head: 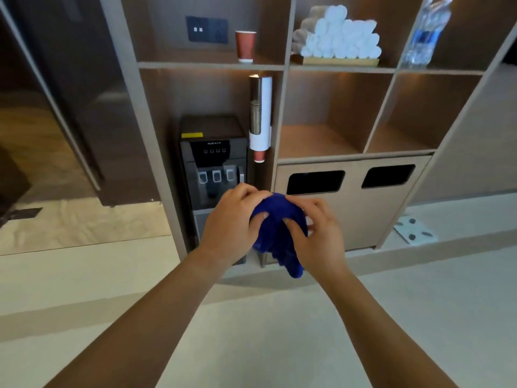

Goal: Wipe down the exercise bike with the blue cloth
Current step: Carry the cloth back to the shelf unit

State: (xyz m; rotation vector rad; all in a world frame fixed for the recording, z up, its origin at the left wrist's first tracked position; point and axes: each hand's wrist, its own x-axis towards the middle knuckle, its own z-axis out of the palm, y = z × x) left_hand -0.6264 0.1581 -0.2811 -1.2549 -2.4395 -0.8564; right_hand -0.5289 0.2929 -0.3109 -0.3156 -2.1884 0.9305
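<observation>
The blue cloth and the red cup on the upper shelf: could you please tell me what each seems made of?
The blue cloth looks like soft matte textile, perhaps microfibre: it bunches and droops in folds where the left hand and right hand grip it. The red cup is probably paper, with a matte wall and white bottom band; coating unclear.

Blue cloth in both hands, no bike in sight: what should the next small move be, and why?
Probably turn away from the shelving to find the bike. The left hand and right hand both grip the bunched blue cloth in front of the water dispenser, and no exercise bike shows in this view.
</observation>
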